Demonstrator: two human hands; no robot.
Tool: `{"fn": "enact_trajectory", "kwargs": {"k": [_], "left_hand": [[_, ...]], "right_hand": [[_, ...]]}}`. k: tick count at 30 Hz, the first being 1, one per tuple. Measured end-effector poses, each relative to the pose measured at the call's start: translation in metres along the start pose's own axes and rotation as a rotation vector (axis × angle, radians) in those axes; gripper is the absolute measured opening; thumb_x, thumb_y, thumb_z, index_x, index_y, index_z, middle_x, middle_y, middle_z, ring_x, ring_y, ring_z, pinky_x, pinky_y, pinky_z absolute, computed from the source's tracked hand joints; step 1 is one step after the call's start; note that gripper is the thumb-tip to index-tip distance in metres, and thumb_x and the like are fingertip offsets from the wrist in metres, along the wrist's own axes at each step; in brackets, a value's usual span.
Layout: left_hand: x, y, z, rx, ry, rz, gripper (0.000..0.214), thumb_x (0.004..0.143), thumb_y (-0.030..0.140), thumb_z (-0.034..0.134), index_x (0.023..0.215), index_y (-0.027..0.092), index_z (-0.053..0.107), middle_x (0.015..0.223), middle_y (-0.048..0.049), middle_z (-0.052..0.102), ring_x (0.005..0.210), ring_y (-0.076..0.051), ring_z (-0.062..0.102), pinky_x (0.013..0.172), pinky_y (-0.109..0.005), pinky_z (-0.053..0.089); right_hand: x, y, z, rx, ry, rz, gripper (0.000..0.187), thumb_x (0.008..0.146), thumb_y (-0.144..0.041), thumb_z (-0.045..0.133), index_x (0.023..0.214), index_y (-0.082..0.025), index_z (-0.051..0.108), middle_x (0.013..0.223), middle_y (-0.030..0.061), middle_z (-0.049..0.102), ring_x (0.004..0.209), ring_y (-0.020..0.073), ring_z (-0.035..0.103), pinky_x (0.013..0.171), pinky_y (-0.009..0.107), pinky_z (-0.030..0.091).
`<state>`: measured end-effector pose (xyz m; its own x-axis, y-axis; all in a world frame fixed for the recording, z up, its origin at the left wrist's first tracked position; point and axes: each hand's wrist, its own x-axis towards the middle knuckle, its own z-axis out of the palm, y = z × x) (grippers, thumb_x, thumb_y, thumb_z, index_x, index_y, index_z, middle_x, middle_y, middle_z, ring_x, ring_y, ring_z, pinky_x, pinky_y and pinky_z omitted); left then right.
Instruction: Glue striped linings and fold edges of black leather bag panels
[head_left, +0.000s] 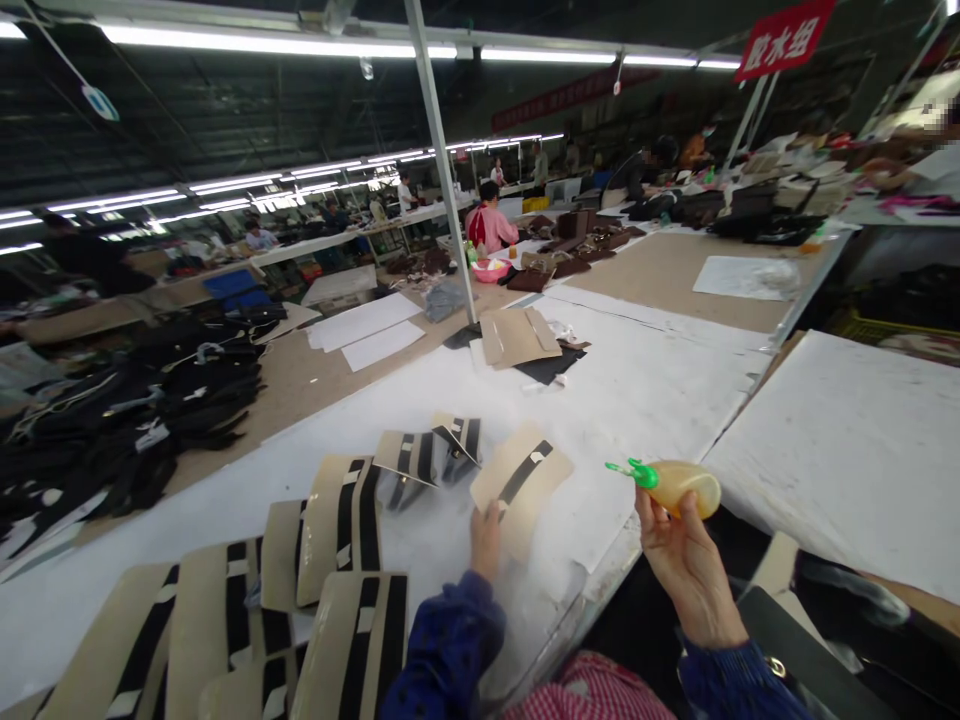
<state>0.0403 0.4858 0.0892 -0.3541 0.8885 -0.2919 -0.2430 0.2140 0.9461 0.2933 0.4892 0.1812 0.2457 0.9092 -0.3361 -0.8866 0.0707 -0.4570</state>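
My right hand [686, 560] is closed around a small yellow glue bottle [679, 485] with a green nozzle pointing left, held above the table's near edge. My left hand [486, 540] grips the lower edge of a beige card piece with a black strip [521, 475], lifting it a little off the white table sheet [637, 390]. More beige pieces with black strips [337, 525] lie in a row to the left, some overlapping, along the near side.
A heap of black material [150, 410] lies at the far left. Brown card pieces [517, 335] sit by a slanted metal post [442, 170]. Other workers sit at far tables. A second white-covered table [847, 450] stands on the right.
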Motion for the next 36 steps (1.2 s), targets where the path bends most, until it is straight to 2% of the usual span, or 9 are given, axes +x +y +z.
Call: {"fn": "enact_trajectory", "kwargs": {"k": [4, 9, 15, 18, 21, 23, 27, 31, 36], "left_hand": [[-0.009, 0.009, -0.009, -0.032, 0.012, -0.029, 0.033, 0.096, 0.039, 0.058, 0.118, 0.015, 0.062, 0.114, -0.0091, 0.067, 0.096, -0.021, 0.067, 0.085, -0.042, 0.057], [-0.024, 0.021, -0.021, 0.008, 0.006, 0.044, 0.033, 0.094, 0.038, 0.061, 0.117, 0.015, 0.063, 0.116, -0.0089, 0.066, 0.099, -0.022, 0.066, 0.086, -0.043, 0.057], [-0.052, 0.044, -0.03, 0.142, -0.017, 0.239, 0.037, 0.097, 0.042, 0.054, 0.122, 0.016, 0.063, 0.118, -0.011, 0.07, 0.104, -0.024, 0.068, 0.093, -0.046, 0.054], [-0.066, 0.049, -0.034, 0.319, -0.148, 0.386, 0.04, 0.095, 0.023, 0.049, 0.134, 0.02, 0.059, 0.137, -0.009, 0.063, 0.127, -0.025, 0.058, 0.112, -0.047, 0.041], [-0.078, 0.036, -0.039, 0.558, -0.39, 0.475, 0.064, 0.079, 0.0, 0.046, 0.135, 0.027, 0.061, 0.149, 0.0, 0.053, 0.143, -0.023, 0.04, 0.124, -0.045, 0.019], [-0.084, 0.018, -0.042, 0.725, -0.547, 0.469, 0.067, 0.073, -0.005, 0.046, 0.128, 0.028, 0.066, 0.147, 0.0018, 0.055, 0.147, -0.024, 0.034, 0.125, -0.052, 0.01], [-0.091, -0.019, -0.049, 1.018, -0.779, 0.388, 0.054, 0.079, -0.002, 0.053, 0.122, 0.027, 0.068, 0.139, -0.0028, 0.063, 0.141, -0.029, 0.043, 0.121, -0.062, 0.015], [-0.091, -0.034, -0.054, 1.194, -0.873, 0.354, 0.041, 0.09, 0.009, 0.059, 0.13, 0.019, 0.061, 0.145, -0.0093, 0.057, 0.141, -0.03, 0.042, 0.119, -0.063, 0.018], [-0.09, -0.038, -0.055, 1.247, -0.878, 0.362, 0.039, 0.094, 0.018, 0.06, 0.132, 0.02, 0.059, 0.146, -0.0097, 0.054, 0.142, -0.029, 0.04, 0.12, -0.062, 0.018]], "right_hand": [[-0.003, -0.001, 0.005, -0.012, -0.018, 0.002, 0.039, 0.076, -0.031, 0.081, 0.111, -0.02, 0.068, 0.109, 0.0031, 0.074, 0.097, 0.0128, 0.072, 0.088, 0.02, 0.058], [-0.008, -0.009, 0.013, -0.025, -0.052, -0.007, 0.041, 0.074, -0.032, 0.083, 0.111, -0.021, 0.069, 0.111, 0.0025, 0.074, 0.099, 0.0127, 0.071, 0.09, 0.02, 0.057], [-0.019, -0.024, 0.031, 0.06, -0.047, -0.054, 0.04, 0.081, -0.033, 0.077, 0.116, -0.018, 0.067, 0.111, 0.0016, 0.073, 0.099, 0.0128, 0.071, 0.087, 0.021, 0.059], [-0.026, -0.03, 0.039, 0.096, -0.053, -0.101, 0.037, 0.088, -0.034, 0.07, 0.119, -0.015, 0.066, 0.108, 0.0027, 0.073, 0.099, 0.0136, 0.072, 0.085, 0.022, 0.06], [-0.03, -0.033, 0.04, 0.096, -0.056, -0.132, 0.038, 0.091, -0.036, 0.066, 0.121, -0.012, 0.064, 0.107, 0.0046, 0.073, 0.099, 0.0144, 0.071, 0.084, 0.022, 0.06], [-0.031, -0.033, 0.039, 0.081, -0.055, -0.129, 0.039, 0.091, -0.037, 0.065, 0.121, -0.011, 0.064, 0.105, 0.005, 0.074, 0.099, 0.0142, 0.071, 0.084, 0.021, 0.06], [-0.033, -0.032, 0.034, 0.087, -0.045, -0.099, 0.038, 0.093, -0.038, 0.063, 0.12, -0.011, 0.064, 0.103, 0.0052, 0.074, 0.1, 0.0138, 0.071, 0.085, 0.021, 0.06], [-0.035, -0.034, 0.032, 0.095, -0.036, -0.092, 0.037, 0.096, -0.04, 0.058, 0.119, -0.011, 0.064, 0.102, 0.006, 0.073, 0.1, 0.0138, 0.071, 0.085, 0.02, 0.06], [-0.036, -0.036, 0.029, 0.127, -0.038, -0.054, 0.039, 0.098, -0.041, 0.052, 0.119, -0.011, 0.064, 0.102, 0.0067, 0.073, 0.101, 0.0141, 0.071, 0.083, 0.02, 0.06]]}}
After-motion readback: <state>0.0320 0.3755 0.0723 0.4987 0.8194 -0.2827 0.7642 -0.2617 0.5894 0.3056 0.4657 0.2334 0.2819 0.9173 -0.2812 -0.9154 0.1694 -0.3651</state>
